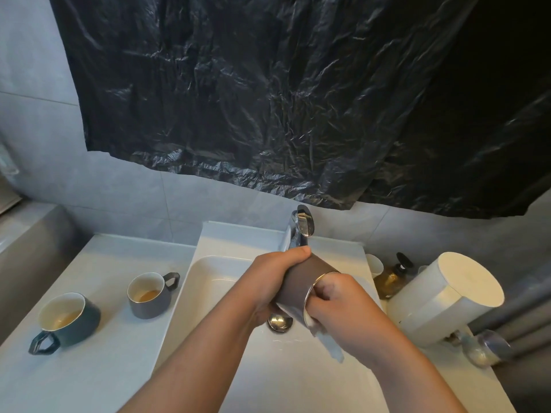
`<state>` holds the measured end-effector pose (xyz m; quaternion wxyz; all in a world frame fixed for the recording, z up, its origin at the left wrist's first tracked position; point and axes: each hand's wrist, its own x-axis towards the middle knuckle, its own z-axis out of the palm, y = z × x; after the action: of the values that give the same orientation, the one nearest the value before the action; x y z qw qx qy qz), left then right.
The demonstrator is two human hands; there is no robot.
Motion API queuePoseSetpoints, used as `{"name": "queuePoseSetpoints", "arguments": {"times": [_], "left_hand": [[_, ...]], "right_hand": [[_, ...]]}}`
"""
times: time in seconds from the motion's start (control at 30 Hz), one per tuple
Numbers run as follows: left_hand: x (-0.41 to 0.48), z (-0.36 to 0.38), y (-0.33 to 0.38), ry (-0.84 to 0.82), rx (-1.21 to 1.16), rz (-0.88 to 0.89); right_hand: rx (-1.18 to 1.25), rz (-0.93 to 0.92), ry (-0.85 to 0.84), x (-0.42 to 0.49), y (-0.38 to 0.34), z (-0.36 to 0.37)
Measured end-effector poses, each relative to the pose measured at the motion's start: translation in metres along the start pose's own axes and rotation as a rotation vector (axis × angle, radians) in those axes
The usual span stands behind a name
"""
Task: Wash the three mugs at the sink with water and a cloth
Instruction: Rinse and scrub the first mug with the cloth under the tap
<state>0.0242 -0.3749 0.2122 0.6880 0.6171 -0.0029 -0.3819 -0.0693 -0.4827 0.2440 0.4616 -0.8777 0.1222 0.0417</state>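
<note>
Over the white sink [214, 272], my left hand [272, 275] grips a brown mug [301, 286] round its body, tilted with the gold-rimmed mouth toward the right. My right hand [343, 305] holds a white cloth [329, 344] and its fingers reach into the mug's mouth; a tail of cloth hangs below the wrist. On the counter to the left stand a grey mug [150, 295] and a dark teal mug [70, 320], both upright with brownish liquid inside. The chrome tap [302, 226] rises just behind the held mug.
The drain plug [278, 321] lies under the mug. At the sink's right stand a small white cup [375, 265], an amber pump bottle [392, 277], a large white cylindrical container [447, 296] and a chrome fitting [486, 345]. Black plastic sheeting [283, 99] covers the wall above.
</note>
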Motion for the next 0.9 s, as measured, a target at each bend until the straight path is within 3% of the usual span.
{"name": "queuePoseSetpoints", "arguments": {"times": [0.17,0.23,0.37,0.53,0.73,0.83,0.9], "left_hand": [[-0.005,0.005,-0.004,0.011,-0.208,0.040],[-0.007,0.008,-0.004,0.001,-0.271,0.049],[-0.007,0.009,-0.009,-0.002,-0.293,0.065],[-0.009,-0.006,0.003,-0.183,0.028,-0.043],[-0.008,-0.001,-0.002,-0.083,-0.060,0.115],[-0.007,0.001,-0.011,-0.038,-0.103,0.271],[-0.009,0.005,-0.016,-0.008,-0.128,0.336]], "right_hand": [[0.474,0.022,-0.035,-0.002,-0.002,-0.004],[0.543,0.024,-0.066,-0.001,-0.001,-0.006],[0.271,0.031,0.024,0.004,0.006,-0.008],[-0.062,0.042,-0.004,0.003,0.011,-0.009],[-0.228,-0.008,-0.007,0.002,0.011,0.003],[0.009,-0.046,-0.022,0.000,0.012,0.004],[0.357,-0.085,-0.028,-0.001,0.010,0.005]]}}
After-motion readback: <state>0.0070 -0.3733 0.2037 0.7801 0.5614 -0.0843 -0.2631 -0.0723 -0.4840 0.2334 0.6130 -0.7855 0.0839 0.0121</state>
